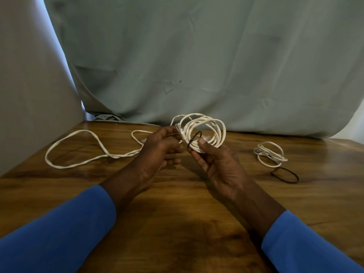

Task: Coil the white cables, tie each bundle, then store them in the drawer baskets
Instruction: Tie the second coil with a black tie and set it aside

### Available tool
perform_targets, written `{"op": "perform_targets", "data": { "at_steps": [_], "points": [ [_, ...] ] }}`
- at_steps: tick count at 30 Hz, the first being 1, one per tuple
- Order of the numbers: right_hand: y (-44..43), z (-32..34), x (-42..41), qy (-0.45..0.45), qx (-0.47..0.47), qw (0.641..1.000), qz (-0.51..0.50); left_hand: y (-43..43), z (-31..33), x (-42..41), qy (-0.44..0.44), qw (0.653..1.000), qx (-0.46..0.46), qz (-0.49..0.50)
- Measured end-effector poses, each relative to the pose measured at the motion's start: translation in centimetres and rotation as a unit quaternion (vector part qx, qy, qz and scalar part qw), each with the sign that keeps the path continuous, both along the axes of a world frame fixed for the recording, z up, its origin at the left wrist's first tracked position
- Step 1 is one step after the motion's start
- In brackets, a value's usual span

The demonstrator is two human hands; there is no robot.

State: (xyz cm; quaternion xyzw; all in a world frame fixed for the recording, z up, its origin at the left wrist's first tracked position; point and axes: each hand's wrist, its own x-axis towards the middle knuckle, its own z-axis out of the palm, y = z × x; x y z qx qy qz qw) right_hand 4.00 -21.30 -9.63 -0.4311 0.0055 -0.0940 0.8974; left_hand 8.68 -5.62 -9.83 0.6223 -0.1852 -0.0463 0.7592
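Progress looks to be short of halfway. Above the middle of the table (177, 203), the right hand (218, 166) grips a wound coil (206, 129) of white cable, thumb pressed on the strands and fingers curled beneath. A black band (194, 139) stands looped over the gathered strands beside the thumb, so I judge the tie is going on and is not yet snug. The left hand (157, 148) has its fingertips pinched at the plug (180, 132) end of that coil. At 3 o'clock from the hands, a smaller bundle (270, 154) lies on the table with a second black band (285, 175) touching its near edge; whether it binds the bundle I cannot tell. At 9 o'clock a loose cable (78, 149) sprawls uncoiled in open loops, one end running behind the left hand. No drawer or basket shows, so storing every bundle is left, as is coiling the loose one.
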Motion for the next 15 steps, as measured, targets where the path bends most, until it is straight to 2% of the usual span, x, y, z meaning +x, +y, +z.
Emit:
{"op": "perform_targets", "data": {
  "at_steps": [2, 6, 10, 15],
  "points": [
    [0.0, 0.1, -0.3, -0.004, -0.037, 0.999, 0.005, 0.3, -0.1, 0.0, 0.023, 0.999, -0.016, -0.023],
    [0.4, -0.1, -0.8, -0.016, -0.079, 0.996, 0.040, 0.1, -0.8, 0.6, 0.026, 1.000, 0.004, 0.000],
    [0.7, -0.2, -0.9, -0.038, -0.093, 0.993, 0.064, -0.7, -0.9, 0.1, 0.091, 0.993, -0.066, -0.040],
    [0.8, -0.4, -0.8, -0.093, -0.170, 0.980, 0.041, -1.2, -0.8, 0.0, 0.069, 0.993, -0.090, 0.037]
  ]
}}
